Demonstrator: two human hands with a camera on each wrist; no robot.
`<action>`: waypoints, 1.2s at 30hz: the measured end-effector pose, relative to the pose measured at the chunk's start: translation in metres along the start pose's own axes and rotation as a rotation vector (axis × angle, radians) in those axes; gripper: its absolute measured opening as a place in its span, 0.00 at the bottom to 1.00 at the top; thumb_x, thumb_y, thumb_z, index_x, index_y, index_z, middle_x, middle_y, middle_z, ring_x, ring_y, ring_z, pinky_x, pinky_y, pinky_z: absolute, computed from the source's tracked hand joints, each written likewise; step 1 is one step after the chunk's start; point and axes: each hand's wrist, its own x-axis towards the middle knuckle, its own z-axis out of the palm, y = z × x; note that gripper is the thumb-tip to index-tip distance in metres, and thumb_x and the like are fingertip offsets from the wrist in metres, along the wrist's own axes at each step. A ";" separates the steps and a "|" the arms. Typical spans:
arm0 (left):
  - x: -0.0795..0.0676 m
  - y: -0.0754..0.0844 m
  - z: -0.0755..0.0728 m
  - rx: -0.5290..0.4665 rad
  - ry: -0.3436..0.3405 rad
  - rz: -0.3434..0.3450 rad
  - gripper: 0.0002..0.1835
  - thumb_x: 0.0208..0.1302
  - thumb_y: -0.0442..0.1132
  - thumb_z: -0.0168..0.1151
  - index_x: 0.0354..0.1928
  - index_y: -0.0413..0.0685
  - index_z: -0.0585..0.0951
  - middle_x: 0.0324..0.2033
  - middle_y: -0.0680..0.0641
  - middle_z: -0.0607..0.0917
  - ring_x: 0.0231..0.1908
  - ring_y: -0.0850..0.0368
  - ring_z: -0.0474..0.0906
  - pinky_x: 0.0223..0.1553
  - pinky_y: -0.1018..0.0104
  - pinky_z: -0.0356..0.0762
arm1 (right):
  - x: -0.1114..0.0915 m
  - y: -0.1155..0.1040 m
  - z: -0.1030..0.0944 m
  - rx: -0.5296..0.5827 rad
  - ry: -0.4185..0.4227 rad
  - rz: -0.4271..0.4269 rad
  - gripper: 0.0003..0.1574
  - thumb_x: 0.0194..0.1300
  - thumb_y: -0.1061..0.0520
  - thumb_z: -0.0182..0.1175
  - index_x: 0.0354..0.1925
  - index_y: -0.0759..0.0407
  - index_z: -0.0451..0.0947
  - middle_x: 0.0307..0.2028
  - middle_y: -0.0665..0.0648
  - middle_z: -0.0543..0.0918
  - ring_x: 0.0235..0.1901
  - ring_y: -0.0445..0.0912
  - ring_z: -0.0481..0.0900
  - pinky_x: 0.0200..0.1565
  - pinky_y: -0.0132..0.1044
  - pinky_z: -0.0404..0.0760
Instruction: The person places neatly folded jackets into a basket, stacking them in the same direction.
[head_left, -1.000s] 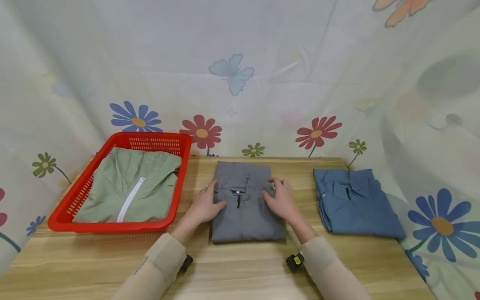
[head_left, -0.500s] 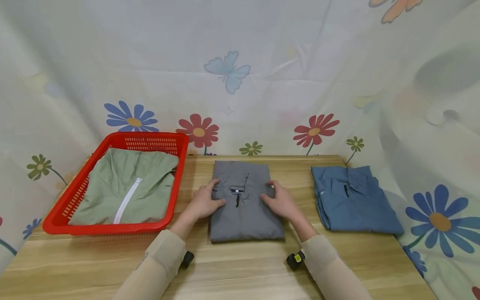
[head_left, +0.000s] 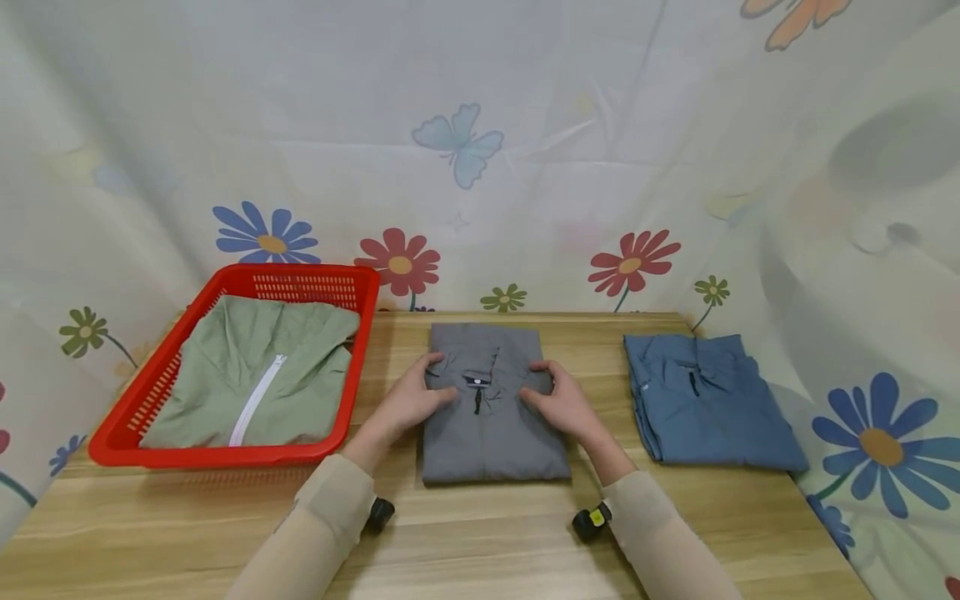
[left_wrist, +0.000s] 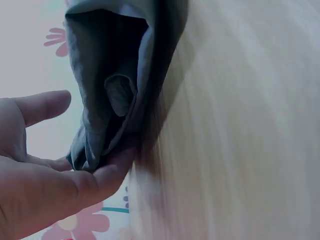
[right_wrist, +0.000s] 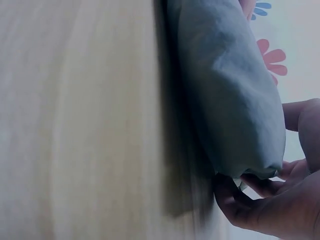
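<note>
A folded grey jacket (head_left: 483, 446) with a collar and a dark zip pull lies flat on the wooden table in the middle of the head view. At its left edge my left hand (head_left: 416, 398) has fingers tucked round and under the fold, the thumb over the top. In the left wrist view that thumb stands just off the cloth, and the jacket's open layered side (left_wrist: 82, 80) shows. From the right, my right hand (head_left: 564, 402) grips the opposite edge. Its fingers (right_wrist: 232, 200) curl beneath the rounded fold (right_wrist: 230, 100), thumb against the top.
On the left stands a red plastic basket (head_left: 225, 455) holding a folded green jacket (head_left: 307, 400) with a white zip. A folded blue jacket (head_left: 712, 417) lies to the right, near the table's edge. A flowered curtain (head_left: 570, 167) hangs behind the wooden table (head_left: 480, 542).
Both hands have drawn their fingers in more closely at the grey jacket's sides. The jacket itself stays in place; the head view has shifted slightly.
</note>
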 end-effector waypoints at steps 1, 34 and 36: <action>0.000 0.000 0.001 -0.023 0.001 -0.012 0.40 0.67 0.39 0.68 0.78 0.45 0.62 0.76 0.35 0.60 0.73 0.38 0.58 0.71 0.40 0.56 | 0.000 0.000 0.000 0.012 -0.001 0.003 0.32 0.67 0.57 0.67 0.66 0.64 0.73 0.66 0.70 0.73 0.63 0.60 0.72 0.62 0.55 0.71; 0.000 -0.005 0.004 -0.107 -0.042 0.056 0.37 0.62 0.28 0.71 0.74 0.46 0.71 0.76 0.38 0.62 0.74 0.42 0.55 0.73 0.42 0.52 | -0.005 0.008 -0.019 0.201 -0.193 -0.004 0.38 0.63 0.66 0.66 0.71 0.58 0.70 0.75 0.66 0.61 0.75 0.59 0.53 0.69 0.60 0.58; 0.000 -0.005 0.005 -0.101 -0.031 0.054 0.37 0.61 0.28 0.72 0.73 0.46 0.72 0.75 0.39 0.63 0.73 0.43 0.57 0.73 0.43 0.53 | -0.005 0.007 -0.020 0.212 -0.198 0.000 0.40 0.63 0.66 0.66 0.72 0.59 0.69 0.76 0.66 0.60 0.75 0.59 0.53 0.69 0.61 0.59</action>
